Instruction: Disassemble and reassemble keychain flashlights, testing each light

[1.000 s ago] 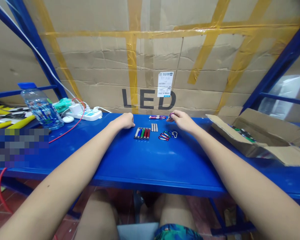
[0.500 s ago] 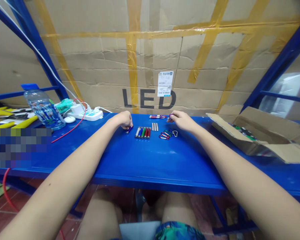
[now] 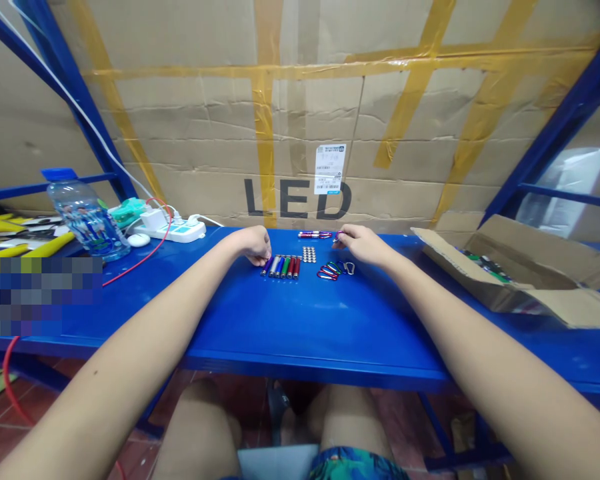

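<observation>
- Near the back edge of the table (image 3: pixel 330 340), the left hand (image 3: pixel 257 244) pinches a purple tube (image 3: pixel 267 267) at the left end of the tube row (image 3: pixel 285 268).
- Farther right, the right hand (image 3: pixel 362 244) grips a small, indistinct purple piece (image 3: pixel 337 236).
- Lining up seems in hand; next calls for a straight, gentle release.

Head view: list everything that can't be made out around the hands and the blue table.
All in the head view:
Far end of the purple tube: covered by the left hand, so how firm its grip is can't be told.
Full shape of the small purple item: partly covered by the right hand.
Fine print on the white label: too small and blurred.
Right end of the open carton: cut off by the picture's edge.
</observation>
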`<state>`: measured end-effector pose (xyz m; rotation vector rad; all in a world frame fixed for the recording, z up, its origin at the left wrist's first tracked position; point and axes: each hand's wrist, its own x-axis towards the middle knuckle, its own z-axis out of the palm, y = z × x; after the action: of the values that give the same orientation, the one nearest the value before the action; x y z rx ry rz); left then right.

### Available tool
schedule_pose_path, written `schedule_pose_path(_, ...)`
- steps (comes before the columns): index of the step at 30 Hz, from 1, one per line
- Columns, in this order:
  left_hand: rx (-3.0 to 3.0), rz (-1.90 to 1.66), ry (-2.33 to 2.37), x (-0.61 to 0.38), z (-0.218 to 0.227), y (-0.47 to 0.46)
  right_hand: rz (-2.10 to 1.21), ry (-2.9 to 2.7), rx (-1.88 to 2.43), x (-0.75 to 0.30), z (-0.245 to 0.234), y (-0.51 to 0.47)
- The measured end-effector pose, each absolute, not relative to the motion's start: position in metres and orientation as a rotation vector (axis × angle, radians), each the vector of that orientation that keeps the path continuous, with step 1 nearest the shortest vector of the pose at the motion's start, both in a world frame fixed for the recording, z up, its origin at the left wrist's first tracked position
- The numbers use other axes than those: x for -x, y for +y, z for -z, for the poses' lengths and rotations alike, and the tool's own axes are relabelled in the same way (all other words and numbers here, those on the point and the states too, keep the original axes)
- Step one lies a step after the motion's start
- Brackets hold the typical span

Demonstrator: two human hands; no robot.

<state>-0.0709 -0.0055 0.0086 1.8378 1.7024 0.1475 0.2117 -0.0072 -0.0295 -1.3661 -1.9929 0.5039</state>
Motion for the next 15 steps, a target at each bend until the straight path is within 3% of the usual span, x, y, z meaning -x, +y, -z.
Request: schedule_pose_path(15,-1.899,-0.2,1.735,0.0735,-0.0092,-0.0017,-0.533,-1.99,1.361,-0.2053,0.0242,-0.0147)
